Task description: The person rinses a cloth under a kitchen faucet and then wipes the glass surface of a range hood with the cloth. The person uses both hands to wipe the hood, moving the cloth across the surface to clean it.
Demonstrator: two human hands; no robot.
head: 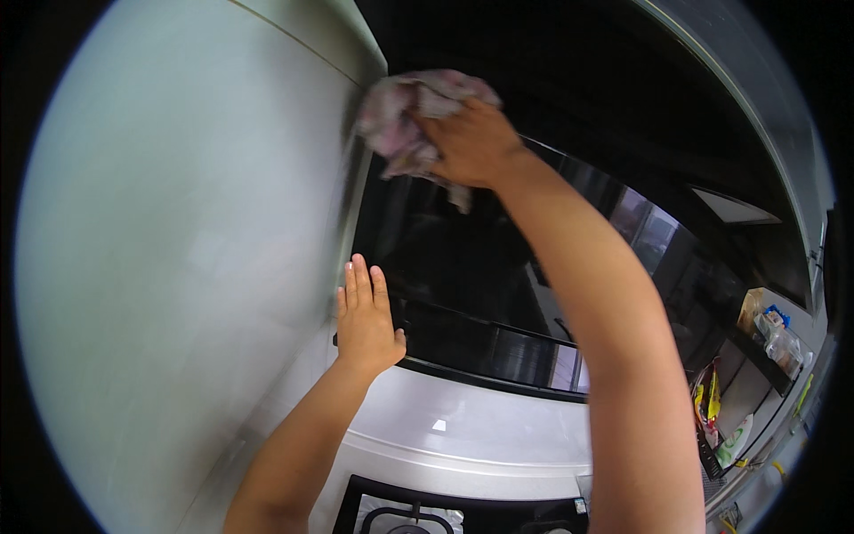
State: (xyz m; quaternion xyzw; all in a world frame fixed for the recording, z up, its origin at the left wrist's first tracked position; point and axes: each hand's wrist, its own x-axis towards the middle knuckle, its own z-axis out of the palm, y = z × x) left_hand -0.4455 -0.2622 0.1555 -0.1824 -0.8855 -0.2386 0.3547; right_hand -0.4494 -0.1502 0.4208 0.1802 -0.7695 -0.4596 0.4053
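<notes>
My right hand (475,143) is spread over a crumpled pinkish-grey cloth (400,120), pressing it near the upper left part of a glossy black range hood panel (454,240). The cloth looks slightly blurred, and its loose end hangs below my palm. My left hand (367,320) lies flat with fingers pointing up at the lower left corner of the panel, where the panel meets the pale wall (180,233). Nothing shows in the left hand. My right forearm hides part of the panel's right side.
Below the hood is a white backsplash (467,414), then a black gas hob (484,510) with a burner grate (407,517). To the right, a dark wall shelf (757,357) holds plastic bags (780,344), with several colourful packets (710,400) beneath it.
</notes>
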